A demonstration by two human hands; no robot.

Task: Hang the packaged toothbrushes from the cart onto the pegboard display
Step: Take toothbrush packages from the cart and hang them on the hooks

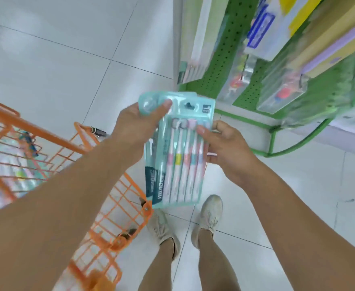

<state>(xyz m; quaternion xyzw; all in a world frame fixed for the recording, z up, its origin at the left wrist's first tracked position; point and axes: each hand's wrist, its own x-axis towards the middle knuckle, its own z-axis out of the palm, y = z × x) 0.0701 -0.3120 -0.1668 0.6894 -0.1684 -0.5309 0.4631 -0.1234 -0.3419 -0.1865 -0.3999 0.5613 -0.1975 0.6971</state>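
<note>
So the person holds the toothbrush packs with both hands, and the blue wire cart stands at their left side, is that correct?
Not quite: the wire cart is orange, not blue, as the head view shows. The rest holds: the left hand and the right hand both hold the toothbrush packs, and the cart stands at the person's left.

left hand (137, 128): my thumb lies over the top corner of the toothbrush packs (177, 150), fingers behind
right hand (225, 145): I pinch the front pack's right edge at brush-head level, thumb on the front
packs: teal blister cards, at least two stacked and fanned, hang hole at top, upright, in the air
cart (71, 164): orange wire, on my left, more packaged goods inside, blurred
pegboard display (220, 66): green, upper right, packaged goods hanging on it
floor (57, 59): pale tiles, my shoes (211, 211) below the packs
</note>
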